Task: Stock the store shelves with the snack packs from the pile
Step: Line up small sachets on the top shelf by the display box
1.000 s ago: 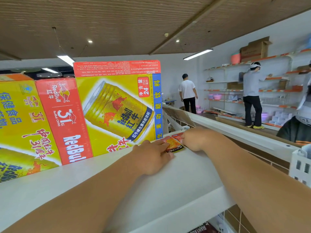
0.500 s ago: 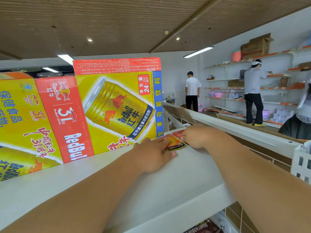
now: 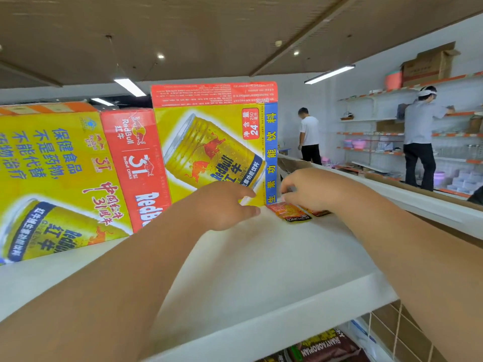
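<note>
Head view: the tall yellow carton [image 3: 214, 145] is standing upright on the white shelf [image 3: 261, 262], showing "RedBull", a gold can and "24 × 250" in a red badge. Left of it, a second carton [image 3: 52, 178] is lying on its side, its red panel reading "RedBull CHINA" and "31".

Right at the tall carton's lower right corner, two red-and-orange snack packs [image 3: 290, 212] are lying flat on the shelf, the nearer one's black band too blurred to read. The right hand [image 3: 311, 189] is curling its fingers down over their far ends; I cannot tell whether it is gripping them. The left hand [image 3: 224, 205] is hovering in front of the carton's base, fingers loose, holding nothing.

Below the carton's shelf, a brown pack [image 3: 326, 346] is showing "SHANYAOBOPIAN".
</note>
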`<state>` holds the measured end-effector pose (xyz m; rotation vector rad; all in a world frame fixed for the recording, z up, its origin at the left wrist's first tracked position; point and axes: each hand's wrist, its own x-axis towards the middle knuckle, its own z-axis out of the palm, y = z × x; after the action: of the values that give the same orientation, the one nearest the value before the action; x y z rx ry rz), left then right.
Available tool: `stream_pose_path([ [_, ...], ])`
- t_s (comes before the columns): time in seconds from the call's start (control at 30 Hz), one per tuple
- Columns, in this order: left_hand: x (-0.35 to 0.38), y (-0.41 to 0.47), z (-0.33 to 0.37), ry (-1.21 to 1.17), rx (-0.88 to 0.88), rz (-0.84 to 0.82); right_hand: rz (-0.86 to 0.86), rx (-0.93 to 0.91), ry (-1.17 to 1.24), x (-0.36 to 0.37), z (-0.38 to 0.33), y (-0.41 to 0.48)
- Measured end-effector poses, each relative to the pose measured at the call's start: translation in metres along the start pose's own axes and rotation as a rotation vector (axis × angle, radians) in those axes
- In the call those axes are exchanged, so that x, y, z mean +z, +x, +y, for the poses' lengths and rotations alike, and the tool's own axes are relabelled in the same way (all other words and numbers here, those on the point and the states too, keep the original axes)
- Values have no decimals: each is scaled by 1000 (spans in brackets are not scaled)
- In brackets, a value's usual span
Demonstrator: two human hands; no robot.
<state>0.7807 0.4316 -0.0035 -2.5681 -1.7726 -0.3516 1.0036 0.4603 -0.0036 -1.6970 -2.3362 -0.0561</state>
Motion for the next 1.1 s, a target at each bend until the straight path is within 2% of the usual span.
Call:
stream_pose_path([
  [0.2, -36, -74, -65, 89, -79, 71, 10, -160, 11, -17, -89, 6],
  [0.33, -54, -132, -113, 46, -168, 117, -12, -309, 47, -19, -168, 12],
  [0.57, -83, -245, -197, 76, -416, 142, -85, -546, 2, -9, -326, 10],
  [0.87, -125, -402, -354, -11, -601, 161, -173, -653, -68, 21, -538, -2],
  [1.1, -131, -498, -462, 31, -748, 148, -222, -772, -112, 61, -675, 5],
])
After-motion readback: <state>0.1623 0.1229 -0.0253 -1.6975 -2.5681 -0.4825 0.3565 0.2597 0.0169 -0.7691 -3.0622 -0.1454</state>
